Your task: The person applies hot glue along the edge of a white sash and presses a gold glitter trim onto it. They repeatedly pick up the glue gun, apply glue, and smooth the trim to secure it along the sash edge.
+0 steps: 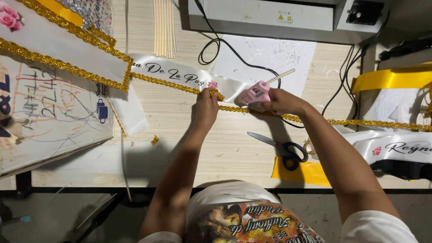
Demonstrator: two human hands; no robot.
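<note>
Head view: I look down on my wooden table (180, 153).
Left hand (206, 110): my fingers are together, pressing the gold glitter trim (180, 85) onto the white sash (180, 72), mid-table.
Right hand (281, 102): my fingers are clamped on the pink glue gun (254, 93), nozzle at the trim.
Open room: bare wood toward the near edge, left of the scissors (281, 146).
Far edge: a grey machine (270, 15) and black cables (225, 45).

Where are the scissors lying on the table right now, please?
In the head view the scissors lie on the wooden table, under the right forearm, just below the gold trim, their blue handles beside a yellow ribbon piece.
</note>
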